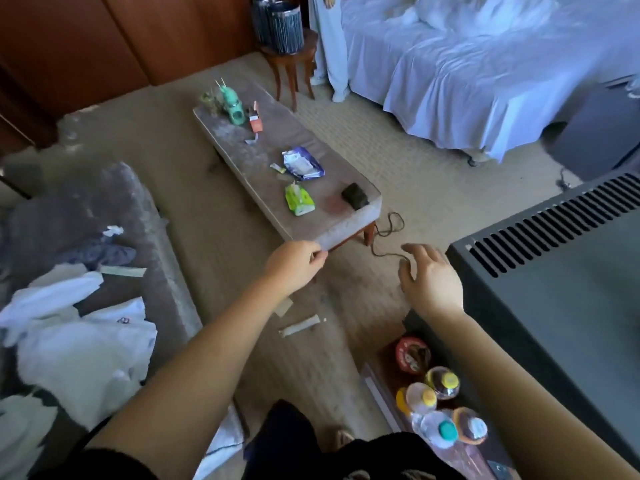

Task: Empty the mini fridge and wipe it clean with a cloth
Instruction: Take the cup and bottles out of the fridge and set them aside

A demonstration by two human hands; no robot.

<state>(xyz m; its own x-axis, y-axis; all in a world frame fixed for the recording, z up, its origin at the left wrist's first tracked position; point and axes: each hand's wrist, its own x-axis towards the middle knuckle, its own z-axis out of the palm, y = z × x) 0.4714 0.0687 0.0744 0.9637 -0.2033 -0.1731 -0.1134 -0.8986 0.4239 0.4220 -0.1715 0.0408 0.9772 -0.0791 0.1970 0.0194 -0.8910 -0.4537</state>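
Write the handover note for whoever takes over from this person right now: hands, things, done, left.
Left hand: fingers curled at the low table's near corner; grip cannot be told.
Right hand: open, empty, beside the mini fridge.
Things: bottles stand by the fridge; wipe packs lie on the table.
Done: some bottles appear out; fridge interior not in view.
Left: probably fetch a wipe, finish emptying, wipe it clean.
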